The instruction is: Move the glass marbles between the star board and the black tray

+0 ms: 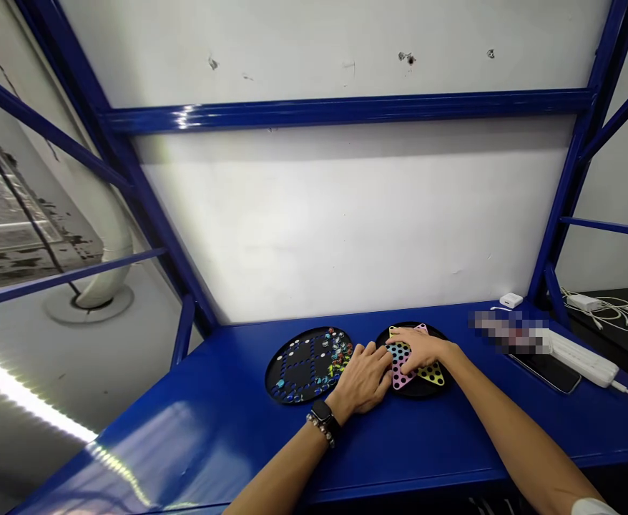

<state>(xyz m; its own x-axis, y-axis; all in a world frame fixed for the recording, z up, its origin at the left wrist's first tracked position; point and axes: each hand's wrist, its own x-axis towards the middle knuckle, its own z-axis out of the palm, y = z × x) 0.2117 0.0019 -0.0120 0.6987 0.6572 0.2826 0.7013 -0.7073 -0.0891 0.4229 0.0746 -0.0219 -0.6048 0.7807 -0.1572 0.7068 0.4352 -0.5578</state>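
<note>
Two round black game boards lie on the blue table point(228, 436). The left board point(308, 363) holds several coloured marbles point(337, 352) along its right side. The right board point(415, 357) has a star of pink, yellow and blue dotted triangles. My left hand point(364, 379), with a watch and bead bracelet on the wrist, rests between the boards, fingers bent against the right board's left edge. My right hand point(420, 347) lies on top of the star, fingers curled down onto it. What the fingertips hold, if anything, is hidden.
A white power strip point(582, 357) and a dark phone point(547, 370) lie at the right of the table, a small white charger point(511, 300) behind them. Blue shelf posts point(566, 193) and a crossbar point(346, 111) frame the white wall behind.
</note>
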